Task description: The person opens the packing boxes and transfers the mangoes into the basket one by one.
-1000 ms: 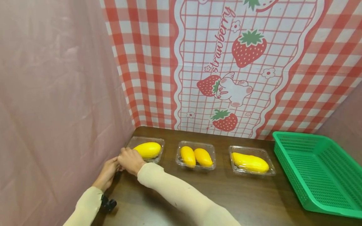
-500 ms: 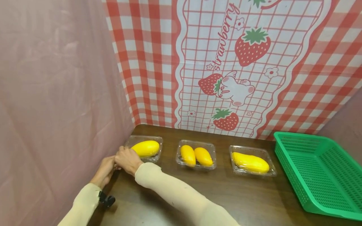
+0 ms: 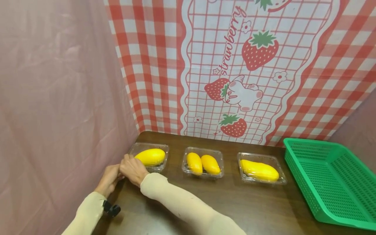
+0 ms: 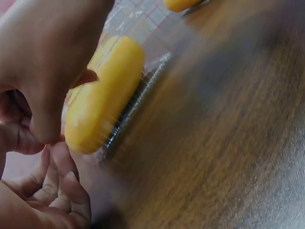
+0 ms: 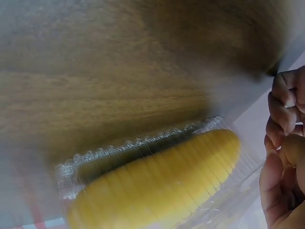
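The left clear plastic container point(image 3: 164, 163) holds one yellow mango point(image 3: 151, 156); its near left corner lies behind my right hand. My right hand point(image 3: 133, 169), reaching across from the right, has its thumb and fingertips pinched together just beside that corner. Meeting it from the left, my left hand point(image 3: 108, 180) has curled fingers, its fingertips touching those of the right. In the left wrist view, the left hand's fingers point(image 4: 66, 176) come up under the right hand point(image 4: 52, 62). What the fingertips pinch is hidden between them, so I cannot tell its kind.
A middle container point(image 3: 218, 158) holds two yellow mangoes, and a right-hand container point(image 3: 280, 166) holds one long yellow fruit point(image 3: 259, 170). A green plastic basket point(image 3: 311, 192) stands at the right. A pink cloth point(image 3: 58, 98) hangs along the left, a checked strawberry cloth point(image 3: 158, 65) behind.
Both hands have shifted slightly left, their fingertips still together. The left container has also slid a little left. The other containers and the basket stay in place.
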`<state>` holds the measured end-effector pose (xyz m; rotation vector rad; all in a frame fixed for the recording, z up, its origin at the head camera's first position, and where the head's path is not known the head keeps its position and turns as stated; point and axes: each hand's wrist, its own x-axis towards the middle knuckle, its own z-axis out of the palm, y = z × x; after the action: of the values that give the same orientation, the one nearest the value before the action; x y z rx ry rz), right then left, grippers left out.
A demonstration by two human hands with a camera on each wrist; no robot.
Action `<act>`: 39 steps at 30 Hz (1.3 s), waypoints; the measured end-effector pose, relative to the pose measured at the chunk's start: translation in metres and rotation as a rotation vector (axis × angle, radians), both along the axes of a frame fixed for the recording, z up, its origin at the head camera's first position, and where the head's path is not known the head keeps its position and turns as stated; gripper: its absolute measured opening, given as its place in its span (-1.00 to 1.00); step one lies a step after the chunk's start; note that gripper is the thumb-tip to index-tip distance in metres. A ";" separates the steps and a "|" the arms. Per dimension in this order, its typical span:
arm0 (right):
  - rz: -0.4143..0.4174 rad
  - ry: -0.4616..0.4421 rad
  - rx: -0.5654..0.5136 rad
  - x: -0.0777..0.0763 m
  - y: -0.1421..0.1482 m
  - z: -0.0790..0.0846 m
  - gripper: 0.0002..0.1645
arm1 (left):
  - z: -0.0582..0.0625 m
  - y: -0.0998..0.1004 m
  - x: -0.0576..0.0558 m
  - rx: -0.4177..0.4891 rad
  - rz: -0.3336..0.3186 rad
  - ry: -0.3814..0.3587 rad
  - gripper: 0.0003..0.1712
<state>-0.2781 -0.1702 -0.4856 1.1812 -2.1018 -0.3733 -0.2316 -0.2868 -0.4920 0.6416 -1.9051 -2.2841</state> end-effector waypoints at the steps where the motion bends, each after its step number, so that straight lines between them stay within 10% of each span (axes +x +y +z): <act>1: 0.001 0.004 0.001 0.000 0.001 -0.001 -0.84 | 0.001 0.001 0.001 -0.006 0.004 -0.013 -0.62; 18: -0.032 0.047 -0.071 0.000 0.008 -0.003 -0.84 | 0.016 0.008 -0.001 -0.052 -0.037 -0.088 -0.67; 30: 0.021 -0.075 -0.030 0.001 0.016 0.007 -0.88 | 0.001 0.012 0.004 0.034 -0.044 -0.017 -0.58; 39: 0.008 -0.140 -0.034 0.005 0.023 0.008 -0.91 | -0.005 0.002 0.007 -0.079 -0.145 -0.003 -0.61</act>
<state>-0.2726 -0.1472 -0.4781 1.2269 -2.2133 -0.2566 -0.2242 -0.2843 -0.4968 0.5134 -2.0955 -2.2766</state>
